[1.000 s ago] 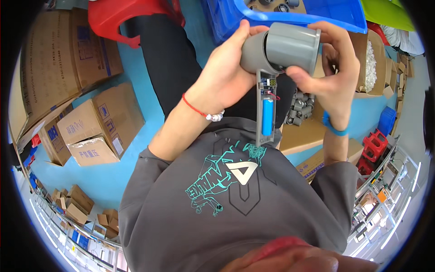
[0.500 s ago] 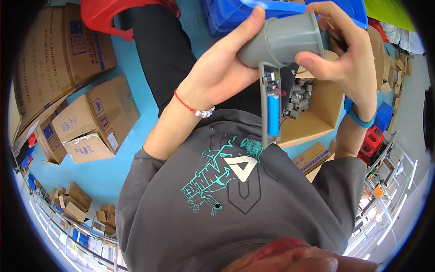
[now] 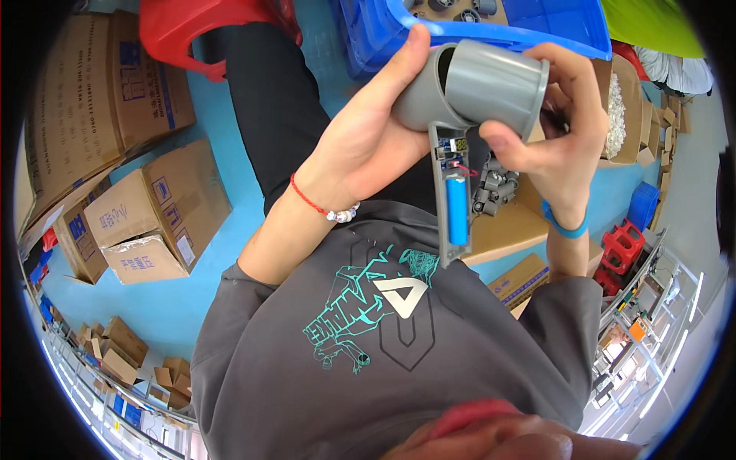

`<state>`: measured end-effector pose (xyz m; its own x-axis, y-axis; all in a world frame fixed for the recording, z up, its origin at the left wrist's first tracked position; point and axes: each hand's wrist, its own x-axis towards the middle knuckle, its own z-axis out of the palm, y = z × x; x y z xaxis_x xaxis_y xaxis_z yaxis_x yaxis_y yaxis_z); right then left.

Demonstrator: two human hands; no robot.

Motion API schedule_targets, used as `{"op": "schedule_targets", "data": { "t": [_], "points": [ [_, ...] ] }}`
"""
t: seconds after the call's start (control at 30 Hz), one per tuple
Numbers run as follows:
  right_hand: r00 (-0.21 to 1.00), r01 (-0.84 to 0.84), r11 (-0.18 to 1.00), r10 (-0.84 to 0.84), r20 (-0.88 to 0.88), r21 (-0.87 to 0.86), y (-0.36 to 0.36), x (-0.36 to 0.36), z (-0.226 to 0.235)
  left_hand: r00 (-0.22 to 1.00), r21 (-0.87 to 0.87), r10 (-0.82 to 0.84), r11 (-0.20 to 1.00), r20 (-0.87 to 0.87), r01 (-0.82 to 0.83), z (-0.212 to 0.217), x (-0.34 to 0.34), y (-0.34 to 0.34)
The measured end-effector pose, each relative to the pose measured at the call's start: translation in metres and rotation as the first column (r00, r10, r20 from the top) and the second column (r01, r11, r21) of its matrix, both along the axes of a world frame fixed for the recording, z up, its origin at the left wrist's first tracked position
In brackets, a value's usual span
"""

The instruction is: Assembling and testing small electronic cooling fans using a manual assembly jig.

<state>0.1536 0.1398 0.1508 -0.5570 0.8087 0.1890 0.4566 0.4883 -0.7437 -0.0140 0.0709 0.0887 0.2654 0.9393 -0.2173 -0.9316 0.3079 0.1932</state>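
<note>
My left hand (image 3: 372, 134) is wrapped round a grey round plastic housing (image 3: 414, 106), its thumb up along the far side. From this housing a slim open handle (image 3: 443, 222) hangs toward my shirt. Inside the handle sit a blue cylindrical battery (image 3: 457, 211), a small circuit board (image 3: 451, 146) and thin red wires. My right hand (image 3: 563, 142) grips a wider grey plastic tube (image 3: 498, 83) by its rimmed end, thumb in front and fingers behind. The tube is tilted against the housing, with a dark gap at the upper side and their lower edges meeting or overlapping.
A blue plastic bin (image 3: 529, 42) with grey round parts stands beyond my hands. Below them, an open carton (image 3: 506, 230) holds several small grey parts. Closed cartons (image 3: 165, 207) stand at the left, near a red stool (image 3: 218, 34). Another carton (image 3: 625, 115) holds whitish pieces.
The tube has tipped away from the housing, opening a gap between them. Both hands have shifted slightly left and lower. More of the blue bin's inside shows.
</note>
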Motion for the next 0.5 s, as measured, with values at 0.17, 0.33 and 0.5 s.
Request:
{"op": "schedule_targets", "data": {
  "t": [0.17, 0.33, 0.5],
  "points": [
    [0.938, -0.136, 0.989, 0.108, 0.33, 0.064, 0.009, -0.005, 0.02, 0.998, 0.01, -0.018, 1.0, -0.066, 0.018, -0.003, -0.001, -0.003],
    [0.859, -0.216, 0.971, 0.137, 0.492, 0.106, 0.013, -0.006, 0.026, 0.997, -0.05, -0.073, 0.996, -0.033, 0.072, -0.006, 0.001, -0.003],
    [0.83, -0.289, 0.957, 0.242, 0.502, 0.017, 0.02, -0.005, 0.025, 0.982, -0.074, -0.111, 0.992, -0.156, 0.1, -0.005, -0.002, -0.007]
  ]
}}
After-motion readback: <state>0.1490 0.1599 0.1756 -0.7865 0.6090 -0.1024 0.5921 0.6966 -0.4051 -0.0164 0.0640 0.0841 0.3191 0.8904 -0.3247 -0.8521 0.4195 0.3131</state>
